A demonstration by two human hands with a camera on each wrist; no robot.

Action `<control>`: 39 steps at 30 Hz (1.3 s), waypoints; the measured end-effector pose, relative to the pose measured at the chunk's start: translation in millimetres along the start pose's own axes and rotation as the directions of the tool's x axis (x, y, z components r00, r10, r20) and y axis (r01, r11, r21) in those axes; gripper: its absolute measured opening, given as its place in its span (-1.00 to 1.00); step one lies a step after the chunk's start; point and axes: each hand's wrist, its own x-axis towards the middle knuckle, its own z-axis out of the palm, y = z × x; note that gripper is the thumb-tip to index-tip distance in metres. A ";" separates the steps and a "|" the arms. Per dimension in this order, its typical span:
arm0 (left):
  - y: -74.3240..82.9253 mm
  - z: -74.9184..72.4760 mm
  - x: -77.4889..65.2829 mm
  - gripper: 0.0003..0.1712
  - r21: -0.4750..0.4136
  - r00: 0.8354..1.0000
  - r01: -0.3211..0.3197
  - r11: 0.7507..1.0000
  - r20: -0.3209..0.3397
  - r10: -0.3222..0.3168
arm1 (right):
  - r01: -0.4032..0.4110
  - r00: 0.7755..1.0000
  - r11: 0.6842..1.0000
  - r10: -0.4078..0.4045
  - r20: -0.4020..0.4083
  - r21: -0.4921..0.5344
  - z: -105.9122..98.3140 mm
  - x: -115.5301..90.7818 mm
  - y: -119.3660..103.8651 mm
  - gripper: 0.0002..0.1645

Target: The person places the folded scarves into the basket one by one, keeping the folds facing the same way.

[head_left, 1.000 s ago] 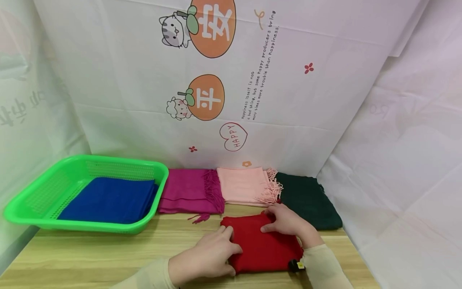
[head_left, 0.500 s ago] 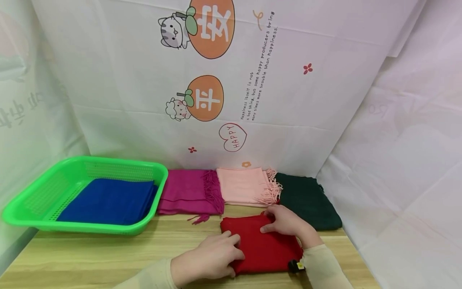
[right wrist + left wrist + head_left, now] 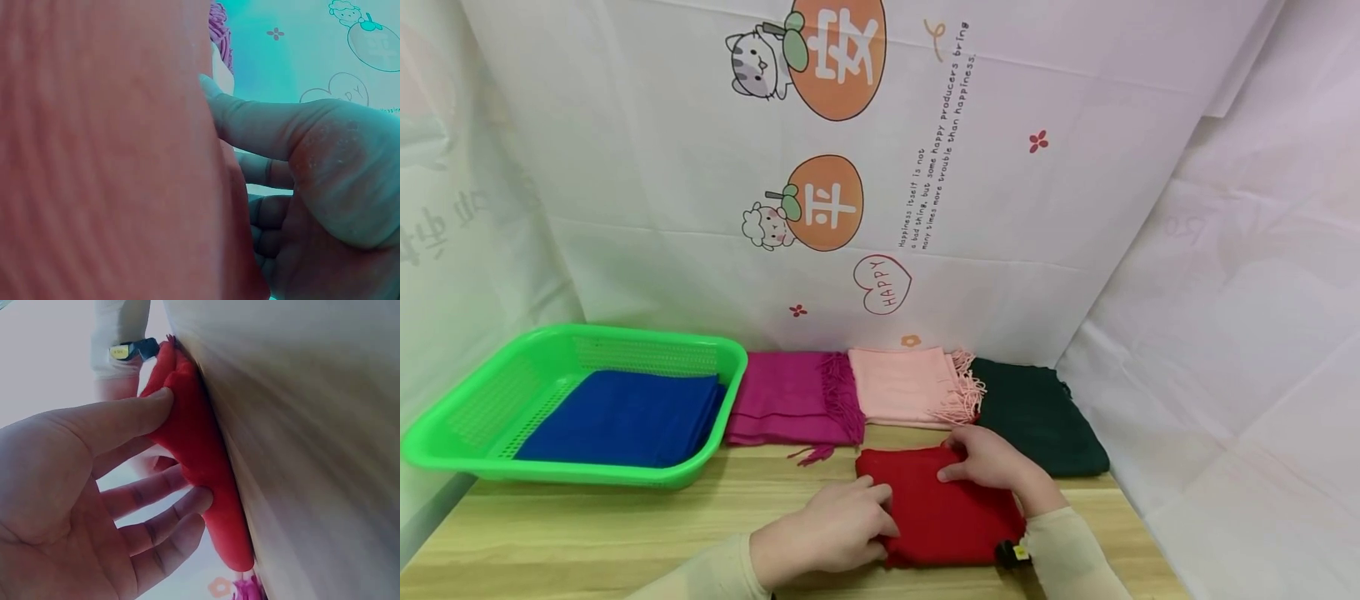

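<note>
In the head view a folded red scarf (image 3: 951, 508) lies flat on the table. My left hand (image 3: 831, 525) is at its left edge, fingertips and thumb touching the cloth. The left wrist view shows that left hand (image 3: 81, 487) with its fingers fairly straight and spread along the scarf (image 3: 203, 462). At the far right part of the scarf, my right hand (image 3: 992, 458) holds the edge, thumb on top. In the right wrist view the right hand (image 3: 337, 181) has its thumb against the blurred red cloth (image 3: 112, 156), its other fingers bent and partly hidden.
A green basket (image 3: 557, 475) at the left holds a folded blue cloth (image 3: 625, 417). Along the back lie a folded magenta scarf (image 3: 786, 400), a pink fringed scarf (image 3: 902, 387) and a dark green one (image 3: 1037, 421). White printed sheets (image 3: 985, 183) stand behind and at both sides.
My left hand has shifted slightly along the scarf's left edge, its fingers drawing nearer the front. The right hand stays at the far edge, and the scarf lies almost as before.
</note>
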 end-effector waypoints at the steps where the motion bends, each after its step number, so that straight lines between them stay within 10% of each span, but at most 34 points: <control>1: -1.2 -0.6 -0.6 -0.78 -0.006 1.000 0.002 1.000 0.004 -0.001 | 0.007 1.000 1.000 -0.007 0.001 0.002 0.4 0.0 -0.6 -0.51; 32: -36.8 -14.2 -33.1 -0.73 -0.212 0.996 0.059 0.976 0.071 -0.045 | 0.079 0.996 0.994 -0.077 -0.043 0.071 24.3 10.9 -16.3 -0.63; 39: -38.7 -13.7 -32.8 -0.73 -0.374 0.988 0.143 0.916 0.100 -0.114 | 0.055 0.998 0.997 -0.053 -0.045 0.045 14.3 6.0 -11.9 -0.48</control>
